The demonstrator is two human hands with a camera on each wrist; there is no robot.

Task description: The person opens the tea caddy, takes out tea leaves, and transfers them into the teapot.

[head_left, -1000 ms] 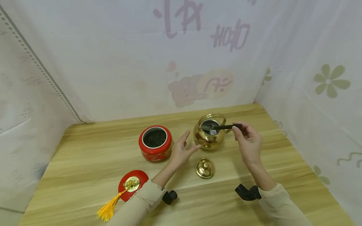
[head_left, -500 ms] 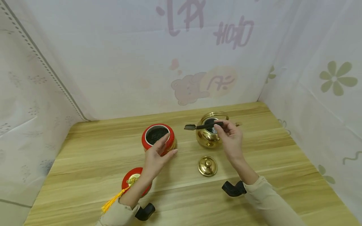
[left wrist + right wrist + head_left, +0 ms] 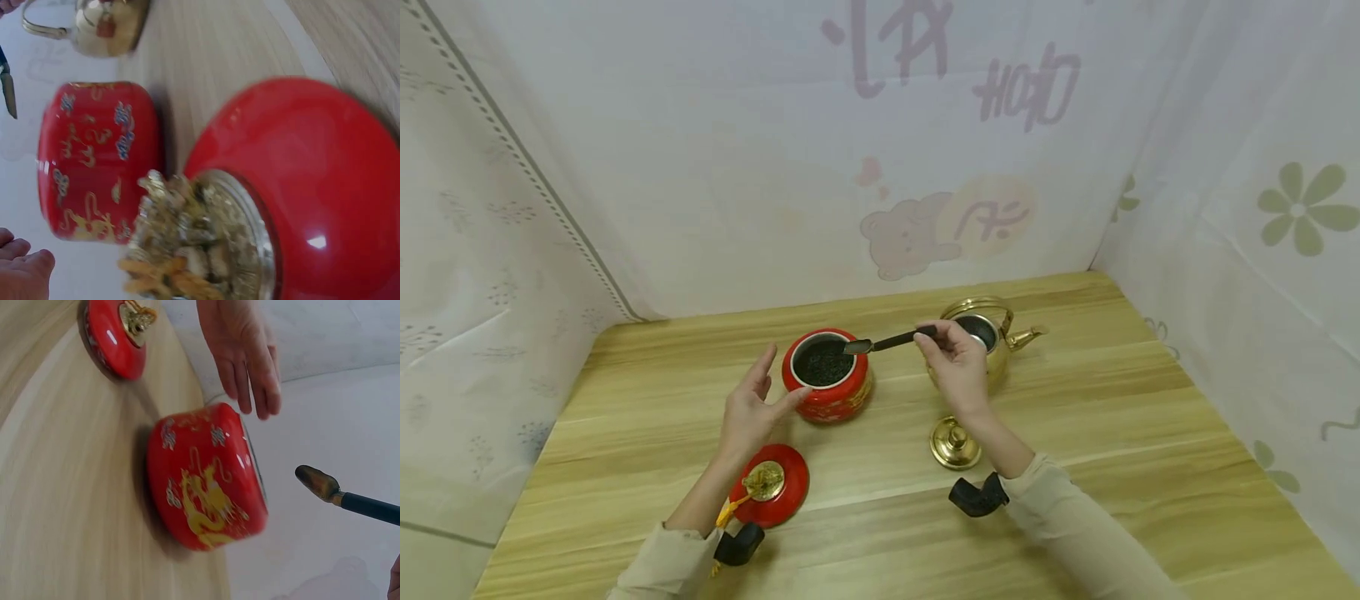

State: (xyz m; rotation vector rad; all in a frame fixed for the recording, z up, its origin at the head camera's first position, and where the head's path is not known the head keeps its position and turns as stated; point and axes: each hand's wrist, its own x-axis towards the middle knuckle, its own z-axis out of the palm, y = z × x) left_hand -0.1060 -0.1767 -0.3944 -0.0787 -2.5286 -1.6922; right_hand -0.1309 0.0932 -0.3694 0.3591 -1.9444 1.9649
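My right hand [image 3: 957, 362] pinches the end of a small tea scoop [image 3: 895, 341] by its black handle. The scoop's blade hangs above the right rim of a red jar [image 3: 835, 408]; the right wrist view shows a gap between them. Dark loose leaves, looking like tea, lie inside the jar, whose side bears a gold dragon. Beside the jar on the left is my left hand [image 3: 748, 417], fingers spread and holding nothing. Its thumb overlaps the jar in the head view, but both wrist views show it apart. A gold teapot [image 3: 992, 367] stands partly behind my right hand.
The gold teapot lid [image 3: 955, 443] lies in front of the teapot. A red jar lid [image 3: 790, 487] with a gold knob and orange tassel rests near my left forearm. Black wrist mounts [image 3: 977, 495] sit at both sleeves. Printed cloth [image 3: 737, 208] hangs around the wooden table.
My right hand has carried the scoop leftward from the teapot's mouth to above the jar. My left hand has moved left, from between jar and teapot to the jar's left side.
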